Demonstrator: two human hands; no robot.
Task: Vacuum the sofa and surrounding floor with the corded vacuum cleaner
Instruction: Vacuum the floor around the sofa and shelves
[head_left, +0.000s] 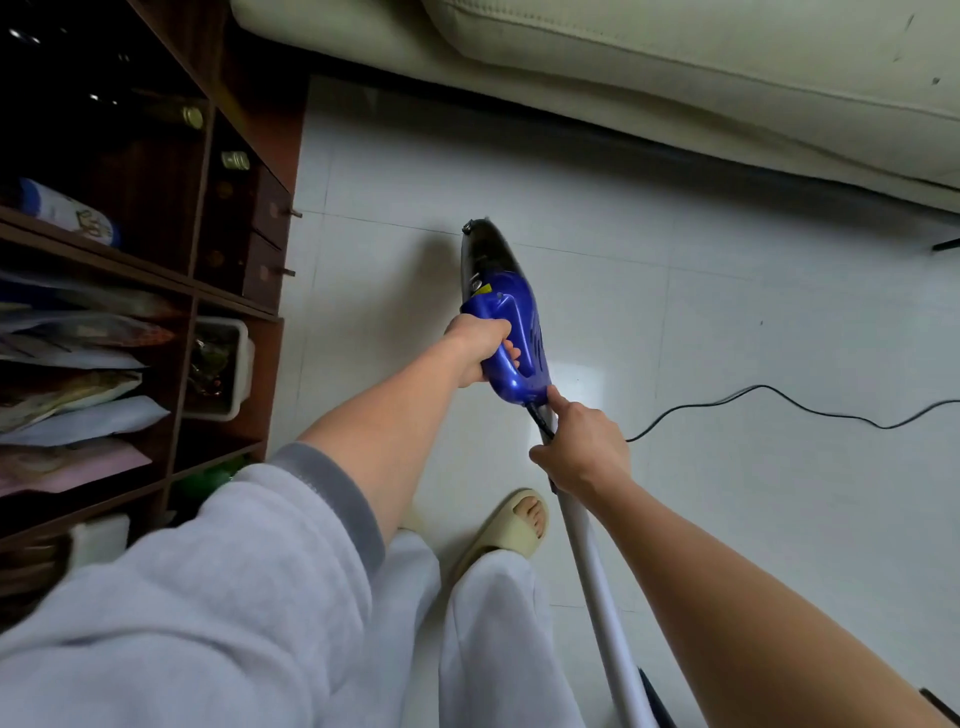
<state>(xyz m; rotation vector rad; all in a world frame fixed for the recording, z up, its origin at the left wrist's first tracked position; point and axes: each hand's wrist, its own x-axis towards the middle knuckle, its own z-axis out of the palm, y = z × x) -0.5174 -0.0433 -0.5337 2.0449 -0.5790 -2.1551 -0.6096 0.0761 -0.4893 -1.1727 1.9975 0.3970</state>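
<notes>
Head view — shelf (156, 291) left, sofa (675, 78) ahead

Scene evenly lit by soft daylight. Glare patch seen on floor (576, 384). Shelf (130, 260) interior left dark. Wide-angle bending noted at edges; sleeve (208, 597) blurred.

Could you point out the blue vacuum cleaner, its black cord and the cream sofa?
Blue plastic handheld vacuum cleaner (511, 312): head view, on its blue body.
Thin black power cord (789, 400): head view, where it lies on the floor.
Cream leather sofa (727, 52): head view, seat cushion.
</notes>
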